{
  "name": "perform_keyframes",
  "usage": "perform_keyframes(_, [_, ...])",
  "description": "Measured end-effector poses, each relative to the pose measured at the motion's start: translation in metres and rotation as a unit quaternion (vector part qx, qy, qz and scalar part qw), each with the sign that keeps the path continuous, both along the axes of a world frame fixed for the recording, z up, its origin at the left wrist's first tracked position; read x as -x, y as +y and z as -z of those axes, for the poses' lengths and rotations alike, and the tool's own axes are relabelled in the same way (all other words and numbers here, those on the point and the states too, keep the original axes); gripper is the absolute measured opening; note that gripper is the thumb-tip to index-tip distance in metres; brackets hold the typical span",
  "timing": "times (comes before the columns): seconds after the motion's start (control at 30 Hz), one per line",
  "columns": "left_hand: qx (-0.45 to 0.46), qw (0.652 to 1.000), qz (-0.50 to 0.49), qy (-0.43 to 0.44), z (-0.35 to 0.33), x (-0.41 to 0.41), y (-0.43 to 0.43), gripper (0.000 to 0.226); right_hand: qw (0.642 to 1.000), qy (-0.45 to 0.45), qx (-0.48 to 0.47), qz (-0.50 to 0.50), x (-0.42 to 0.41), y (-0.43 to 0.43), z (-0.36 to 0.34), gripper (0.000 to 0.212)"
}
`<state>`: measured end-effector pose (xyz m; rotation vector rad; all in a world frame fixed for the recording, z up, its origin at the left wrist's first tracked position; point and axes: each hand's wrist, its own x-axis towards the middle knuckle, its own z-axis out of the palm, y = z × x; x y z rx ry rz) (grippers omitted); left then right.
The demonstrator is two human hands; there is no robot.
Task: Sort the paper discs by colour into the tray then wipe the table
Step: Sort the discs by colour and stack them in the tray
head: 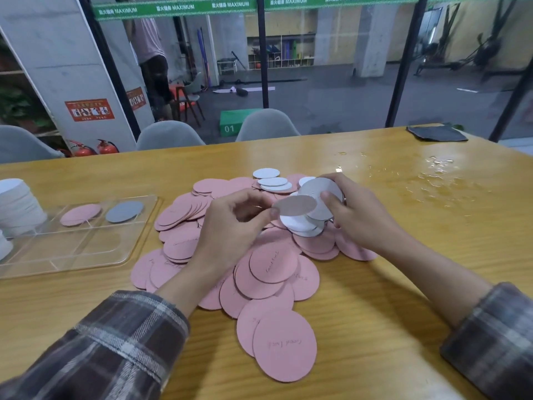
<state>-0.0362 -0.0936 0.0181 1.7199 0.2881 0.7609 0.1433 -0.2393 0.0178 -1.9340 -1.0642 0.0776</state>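
Your left hand (230, 226) pinches one grey disc (294, 205) over the pink discs (271, 269) heaped on the table (403, 284). Your right hand (354, 215) has its grip curled round a stack of grey discs (317, 192). The tray (86, 255) lies to the left.

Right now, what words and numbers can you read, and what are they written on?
"MAXIMUM": repeated along the green strip at the top of the glass wall; the characters beside it are too blurred to read.
"01": on the green box on the floor behind the glass.
The red posters on the grey pillar: too small to read.
Handwriting on the pink round paper discs: too faint to read.
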Motion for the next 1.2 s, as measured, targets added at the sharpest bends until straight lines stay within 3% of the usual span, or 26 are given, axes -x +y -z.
perform_keyframes(0.23, [-0.124, 0.99, -0.053, -0.037, 0.008, -0.003, 0.002, 0.017, 1.0, 0.025, 0.016, 0.002, -0.001, 0.003, 0.003, 0.027])
perform_keyframes(0.43, [-0.31, 0.942, -0.095, -0.088, 0.013, -0.006, 0.004, 0.02, 0.982, 0.179, -0.036, -0.036, 0.01, 0.008, -0.003, 0.03])
perform_keyframes(0.67, [-0.324, 0.938, -0.106, -0.058, 0.017, -0.011, 0.008, 0.023, 0.97, 0.233, -0.04, -0.058, 0.017, 0.008, -0.007, 0.03])
perform_keyframes(0.93, [-0.247, 0.965, -0.087, -0.028, 0.016, -0.015, 0.001, 0.028, 0.982, 0.171, -0.023, -0.074, 0.019, 0.007, -0.005, 0.028])
perform_keyframes(1.2, [-0.284, 0.953, -0.104, -0.013, 0.014, -0.012, 0.001, 0.032, 0.984, 0.164, -0.029, -0.067, 0.016, 0.008, -0.004, 0.031])
